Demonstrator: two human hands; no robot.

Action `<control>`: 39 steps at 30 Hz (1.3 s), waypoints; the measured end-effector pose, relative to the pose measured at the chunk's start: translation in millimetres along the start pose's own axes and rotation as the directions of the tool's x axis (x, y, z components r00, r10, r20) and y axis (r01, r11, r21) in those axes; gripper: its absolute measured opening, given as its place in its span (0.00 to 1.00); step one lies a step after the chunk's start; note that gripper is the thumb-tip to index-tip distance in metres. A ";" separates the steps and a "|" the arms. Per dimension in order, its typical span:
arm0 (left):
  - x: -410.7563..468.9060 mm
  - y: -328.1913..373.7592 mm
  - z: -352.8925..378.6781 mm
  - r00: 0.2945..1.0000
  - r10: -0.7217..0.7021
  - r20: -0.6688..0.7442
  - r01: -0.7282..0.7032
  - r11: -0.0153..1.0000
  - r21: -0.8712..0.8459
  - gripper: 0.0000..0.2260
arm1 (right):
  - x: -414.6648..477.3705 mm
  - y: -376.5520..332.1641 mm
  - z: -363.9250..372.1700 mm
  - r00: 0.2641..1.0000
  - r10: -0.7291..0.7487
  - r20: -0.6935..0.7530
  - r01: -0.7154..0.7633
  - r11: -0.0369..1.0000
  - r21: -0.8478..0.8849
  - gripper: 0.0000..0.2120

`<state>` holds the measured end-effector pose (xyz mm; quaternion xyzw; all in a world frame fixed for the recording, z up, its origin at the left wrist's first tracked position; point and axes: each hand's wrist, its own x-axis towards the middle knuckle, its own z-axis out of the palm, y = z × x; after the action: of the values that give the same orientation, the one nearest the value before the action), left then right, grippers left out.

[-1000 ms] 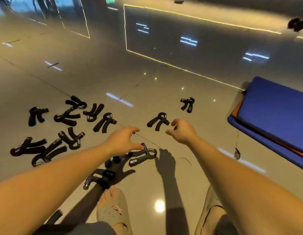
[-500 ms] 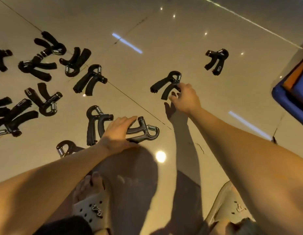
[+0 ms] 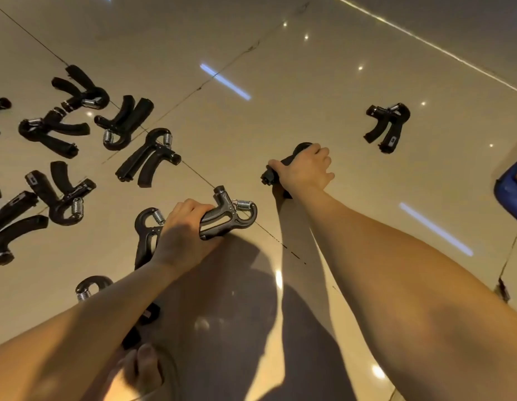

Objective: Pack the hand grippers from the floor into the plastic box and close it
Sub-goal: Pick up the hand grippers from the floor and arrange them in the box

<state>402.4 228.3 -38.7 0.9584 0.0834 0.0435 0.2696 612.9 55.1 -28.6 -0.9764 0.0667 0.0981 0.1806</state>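
Note:
Several black hand grippers with steel springs lie scattered on the glossy tiled floor. My left hand (image 3: pixel 183 227) grips the handles of one hand gripper (image 3: pixel 232 217), its spring end pointing right. My right hand (image 3: pixel 305 169) is curled round another hand gripper (image 3: pixel 270 175), which is mostly hidden under the fingers. A single hand gripper (image 3: pixel 387 127) lies alone at the far right. A cluster of hand grippers (image 3: pixel 78 134) covers the left side. One more gripper (image 3: pixel 145 235) lies partly under my left wrist. No plastic box is in view.
A blue padded object (image 3: pixel 508 189) sits at the right edge. My foot in a sandal (image 3: pixel 141 371) shows at the bottom, close to a hand gripper (image 3: pixel 89 286) under my left forearm. Bare floor stretches ahead.
Both hands have closed on hand grippers: the left one now wraps the handles it was touching, the right one now covers the gripper it was reaching. The view has moved closer to the floor.

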 end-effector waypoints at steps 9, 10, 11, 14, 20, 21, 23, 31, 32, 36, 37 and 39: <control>0.9 18.4 -11.4 0.997 -0.072 -0.030 0.066 0.985 -0.160 0.27 | -22.9 39.5 -16.4 0.981 0.128 0.144 -0.120 0.991 -0.062 0.47; 1.5 23.5 -12.9 0.997 -0.069 -0.039 0.061 0.984 -0.166 0.27 | -29.1 46.2 -18.3 0.979 0.146 0.146 -0.138 0.989 -0.060 0.46; 1.5 28.6 -14.6 0.997 -0.058 -0.049 0.049 0.985 -0.168 0.28 | -36.5 52.6 -19.2 0.977 0.156 0.146 -0.148 0.987 -0.063 0.45; -2.2 41.3 -20.9 0.998 -0.021 -0.066 0.009 0.985 -0.173 0.27 | -68.9 76.3 -14.1 0.988 0.122 0.098 -0.113 0.990 -0.088 0.34; -25.4 62.2 -39.0 0.997 0.055 -0.050 -0.065 0.973 -0.221 0.27 | -132.7 117.3 -8.1 0.997 -0.059 0.045 0.060 0.998 -0.030 0.22; -30.2 66.7 -42.9 0.997 0.069 -0.043 -0.077 0.972 -0.224 0.27 | -140.5 119.6 -11.7 0.996 -0.075 0.042 0.076 0.997 -0.003 0.22; -39.0 76.0 -51.6 0.996 0.087 -0.030 -0.092 0.967 -0.236 0.28 | -157.3 122.1 -23.0 0.994 -0.113 0.007 0.112 0.991 0.074 0.23; -78.8 129.6 -116.1 0.973 0.209 -0.100 -0.229 0.932 -0.280 0.27 | -237.5 130.3 -123.8 0.976 -0.107 -0.189 0.158 0.946 0.282 0.30; -85.3 138.4 -127.2 0.968 0.219 -0.119 -0.245 0.927 -0.283 0.27 | -249.9 130.6 -141.7 0.976 -0.072 -0.204 0.136 0.937 0.323 0.30; -115.4 178.8 -173.3 0.943 0.294 -0.157 -0.328 0.899 -0.291 0.27 | -306.2 132.1 -221.7 0.981 0.006 -0.195 0.100 0.843 0.529 0.18; -124.9 190.1 -185.5 0.933 0.324 -0.160 -0.358 0.887 -0.292 0.27 | -322.5 132.5 -243.3 0.981 -0.002 -0.195 0.109 0.836 0.538 0.16; -146.9 211.7 -208.5 0.910 0.385 -0.156 -0.415 0.861 -0.293 0.27 | -357.4 133.4 -284.9 0.978 -0.028 -0.207 0.134 0.843 0.520 0.16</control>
<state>260.2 129.6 244.0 0.8952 -0.1132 0.1554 0.4021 291.2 -138.7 264.0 -0.8949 0.0668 -0.0260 0.4404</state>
